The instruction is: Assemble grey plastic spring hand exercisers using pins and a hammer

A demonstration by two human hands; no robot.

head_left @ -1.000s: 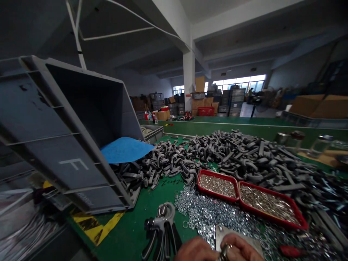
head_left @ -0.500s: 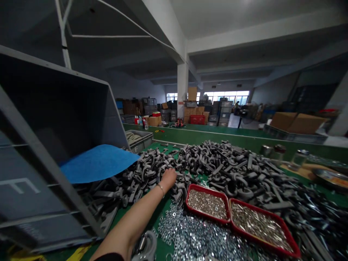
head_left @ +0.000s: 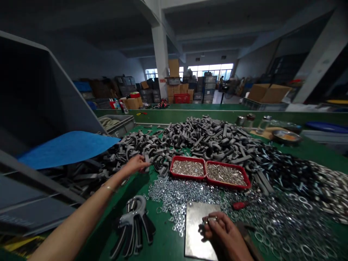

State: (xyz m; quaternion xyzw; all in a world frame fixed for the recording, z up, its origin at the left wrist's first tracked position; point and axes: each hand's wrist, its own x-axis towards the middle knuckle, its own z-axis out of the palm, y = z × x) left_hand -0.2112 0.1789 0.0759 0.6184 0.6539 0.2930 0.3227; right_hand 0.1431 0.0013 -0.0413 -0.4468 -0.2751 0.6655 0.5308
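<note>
My left hand (head_left: 136,164) is closed on a grey plastic handle part (head_left: 147,162), held above the green table at the near edge of a large heap of similar grey parts (head_left: 209,134). My right hand (head_left: 227,232) pinches a small metal coil spring (head_left: 211,219) over a flat metal plate (head_left: 199,208); a dark shape by the fingertips is unclear. Several hand grip exercisers (head_left: 134,221), with grey frames, springs and dark handles, lie on the table below my left forearm. Loose silvery washers or nuts (head_left: 176,197) spread just beyond the plate.
Two red trays (head_left: 187,176) of small metal pieces stand before the heap. A red-handled tool (head_left: 240,205) and larger metal rings (head_left: 272,230) lie right of the plate. A grey crate (head_left: 58,94) with a blue sheet (head_left: 70,146) stands left. Black pieces (head_left: 288,170) are piled right.
My left hand has come back from the heap with a grey handle part in its fingers. The view has tilted down and right, and my right hand with the spring has come into sight.
</note>
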